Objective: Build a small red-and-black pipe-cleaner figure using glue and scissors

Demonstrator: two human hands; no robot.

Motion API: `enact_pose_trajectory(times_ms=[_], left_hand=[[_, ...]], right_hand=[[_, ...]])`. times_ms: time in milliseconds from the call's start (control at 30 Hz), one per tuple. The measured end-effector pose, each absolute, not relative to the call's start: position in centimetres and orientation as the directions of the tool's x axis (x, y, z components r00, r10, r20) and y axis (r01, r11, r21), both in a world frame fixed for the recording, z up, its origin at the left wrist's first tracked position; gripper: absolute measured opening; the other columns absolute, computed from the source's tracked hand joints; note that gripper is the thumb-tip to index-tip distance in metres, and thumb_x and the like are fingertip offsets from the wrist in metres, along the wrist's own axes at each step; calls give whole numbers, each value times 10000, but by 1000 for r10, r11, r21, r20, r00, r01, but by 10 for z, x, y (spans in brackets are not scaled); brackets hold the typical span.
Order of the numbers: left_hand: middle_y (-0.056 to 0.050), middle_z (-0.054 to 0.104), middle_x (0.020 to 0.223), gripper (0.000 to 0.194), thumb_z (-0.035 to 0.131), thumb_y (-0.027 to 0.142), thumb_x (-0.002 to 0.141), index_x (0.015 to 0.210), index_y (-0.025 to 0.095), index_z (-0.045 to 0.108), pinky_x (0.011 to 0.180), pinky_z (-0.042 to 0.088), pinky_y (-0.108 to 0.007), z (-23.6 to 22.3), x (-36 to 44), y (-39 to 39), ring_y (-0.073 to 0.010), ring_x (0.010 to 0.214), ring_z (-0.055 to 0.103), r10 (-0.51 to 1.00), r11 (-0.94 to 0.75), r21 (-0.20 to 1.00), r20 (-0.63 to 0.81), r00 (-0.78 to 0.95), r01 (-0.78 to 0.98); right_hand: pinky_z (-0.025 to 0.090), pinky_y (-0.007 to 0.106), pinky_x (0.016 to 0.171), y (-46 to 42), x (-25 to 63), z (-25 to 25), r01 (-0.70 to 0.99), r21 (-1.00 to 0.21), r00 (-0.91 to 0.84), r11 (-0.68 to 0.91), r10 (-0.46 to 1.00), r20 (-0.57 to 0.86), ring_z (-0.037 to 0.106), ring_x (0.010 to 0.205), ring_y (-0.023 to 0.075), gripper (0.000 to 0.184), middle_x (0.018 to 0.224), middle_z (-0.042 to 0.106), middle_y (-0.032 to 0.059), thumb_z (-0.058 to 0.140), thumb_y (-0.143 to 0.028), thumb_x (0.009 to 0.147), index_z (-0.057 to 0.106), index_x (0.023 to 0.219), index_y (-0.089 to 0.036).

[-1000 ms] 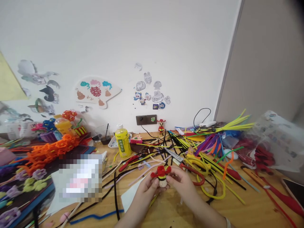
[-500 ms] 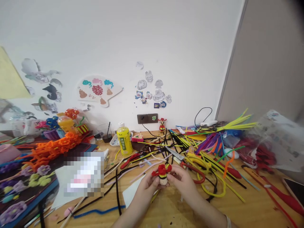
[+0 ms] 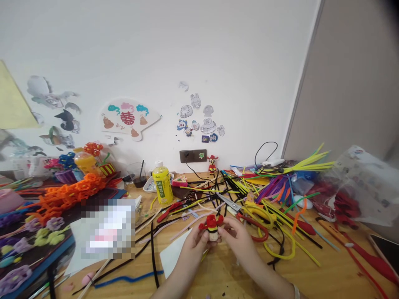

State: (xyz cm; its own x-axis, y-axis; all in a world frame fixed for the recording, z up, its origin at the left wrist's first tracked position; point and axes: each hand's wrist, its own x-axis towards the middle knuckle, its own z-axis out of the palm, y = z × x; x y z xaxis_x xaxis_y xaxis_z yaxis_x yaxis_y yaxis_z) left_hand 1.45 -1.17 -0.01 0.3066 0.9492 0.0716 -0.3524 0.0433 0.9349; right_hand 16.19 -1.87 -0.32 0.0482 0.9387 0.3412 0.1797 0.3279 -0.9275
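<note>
A small pipe-cleaner figure with a red hat, a yellow and black band and a pale body is held upright just above the wooden table. My left hand is closed on its left side, thumb against the body. My right hand is closed on its right side, fingertips pinching near the hat brim. Both forearms come in from the bottom edge. A white paper sheet lies under my left hand.
Loose pipe cleaners in many colours cover the table's middle and right, with scissors just behind my hands. A yellow bottle, orange pipe-cleaner flowers, a plastic bag and a phone stand around.
The hands and the figure have stayed almost in place, only small shifts of the fingers around it. The view has moved slightly.
</note>
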Motion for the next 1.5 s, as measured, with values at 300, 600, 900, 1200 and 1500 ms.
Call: enact_pose_trajectory(times_ms=[300,600,900,1200,1500], left_hand=[[-107,625,1101,441,709,410,630,1006,210,593,833,495,-411,0,14,-12,-266,982,586,969,-5,933,93,228,-361],[-120,636,1092,451,722,408,610,991,198,602,800,500,-404,4,14,-14,-281,991,579,976,-23,947,91,198,-320],[-130,628,1123,452,754,381,579,961,193,604,815,497,-408,11,14,-16,-290,994,590,977,14,935,62,202,-355],[-106,666,1068,427,743,382,594,961,202,620,819,506,-400,9,14,-16,-275,966,612,968,-25,937,109,225,-348],[-109,652,1114,428,730,397,611,986,215,632,818,504,-403,6,12,-13,-286,980,608,964,27,930,72,255,-366]], right_hand=[[482,308,660,-20,156,-10,233,-919,81,318,935,344,568,709,185,99,775,590,33,597,-253,698,567,762,-184],[471,278,645,-23,157,1,136,-920,9,366,929,371,562,689,170,159,717,567,19,565,-335,746,551,710,-181],[468,262,623,-25,158,4,119,-914,-7,388,921,390,558,695,166,157,699,546,7,534,-339,768,528,702,-197],[462,263,635,-24,158,4,167,-899,-25,404,914,406,549,688,158,96,723,542,12,530,-262,761,537,706,-185],[459,246,634,-25,161,7,116,-883,-26,455,890,455,536,706,151,81,734,543,13,531,-238,759,523,691,-193]])
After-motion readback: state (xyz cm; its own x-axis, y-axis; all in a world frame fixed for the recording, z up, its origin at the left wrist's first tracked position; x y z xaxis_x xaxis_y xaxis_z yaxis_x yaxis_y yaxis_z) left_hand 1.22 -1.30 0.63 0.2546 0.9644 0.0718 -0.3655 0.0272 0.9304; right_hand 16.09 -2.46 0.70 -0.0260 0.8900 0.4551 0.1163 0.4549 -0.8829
